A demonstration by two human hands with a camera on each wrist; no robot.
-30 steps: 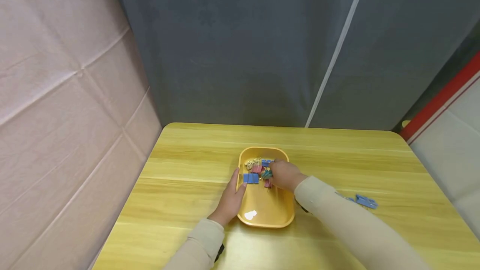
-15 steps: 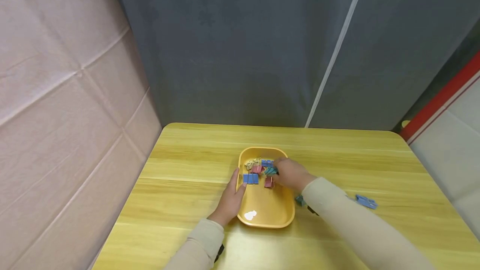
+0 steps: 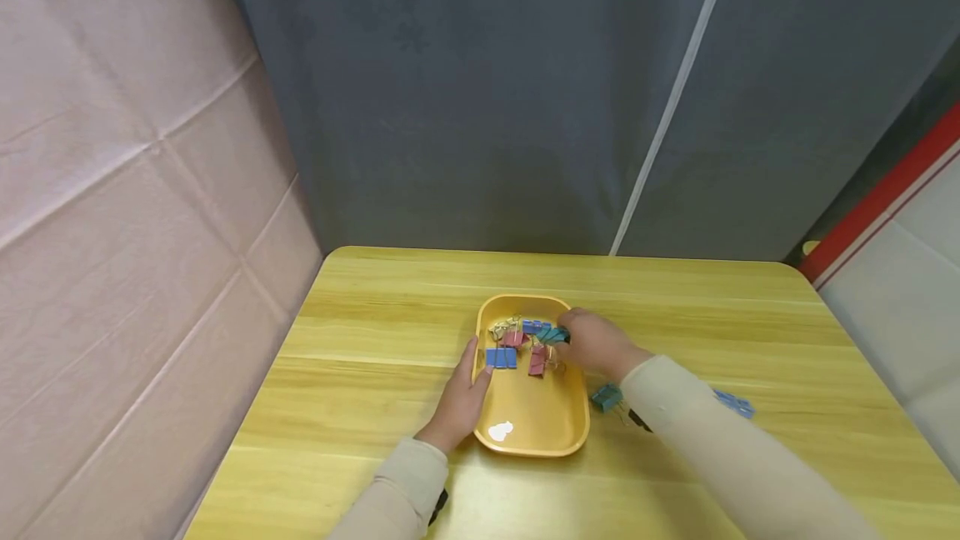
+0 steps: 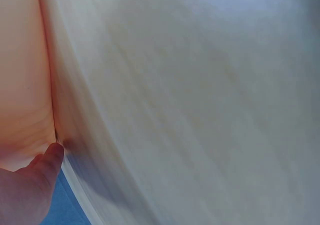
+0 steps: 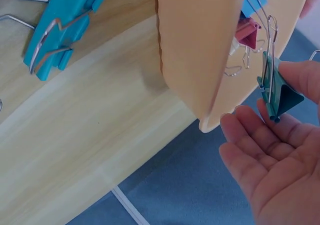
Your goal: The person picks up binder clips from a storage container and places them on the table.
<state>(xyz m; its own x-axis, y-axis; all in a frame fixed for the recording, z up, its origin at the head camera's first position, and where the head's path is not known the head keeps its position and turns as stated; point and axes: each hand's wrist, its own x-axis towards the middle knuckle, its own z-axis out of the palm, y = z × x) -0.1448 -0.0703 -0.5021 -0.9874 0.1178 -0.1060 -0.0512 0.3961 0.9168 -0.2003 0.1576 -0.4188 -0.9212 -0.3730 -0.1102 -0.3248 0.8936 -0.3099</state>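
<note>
A dark grey curtain (image 3: 465, 107) with a pale strip (image 3: 678, 90) running down it backs the scene, as seen by an onlooker in the room. A creased, pale pink wall covering (image 3: 135, 173) rises on the left, opposite a white panel (image 3: 918, 290) edged in red. Before them, a person in light sleeves works at a wood-grain table (image 3: 360, 340), a dark band just visible at each cuff.

An orange-yellow tray (image 3: 532, 415) sits on the tabletop between the two hands. The left hand (image 3: 459, 402) grips its left side, thumb at the rim and fingers along the outer wall. The right hand (image 3: 600, 344) holds a narrow pinch, thumb and forefinger on a teal binder clip (image 3: 551, 335) over the far right part of the tray; its remaining fingers are loosely bent. Whether that clip touches those below, I cannot tell.

A second teal clip (image 3: 607, 397) rests on the table just beside the tray's right wall, near a blue clip (image 3: 735, 404) lying farther right, partly hidden by the sleeve. Inside the tray, mostly toward its far end, lie two more blue clips (image 3: 501, 358) and two pinkish-red clips (image 3: 537, 361), their wire handles (image 3: 497, 328) overlapping in a cluster.
</note>
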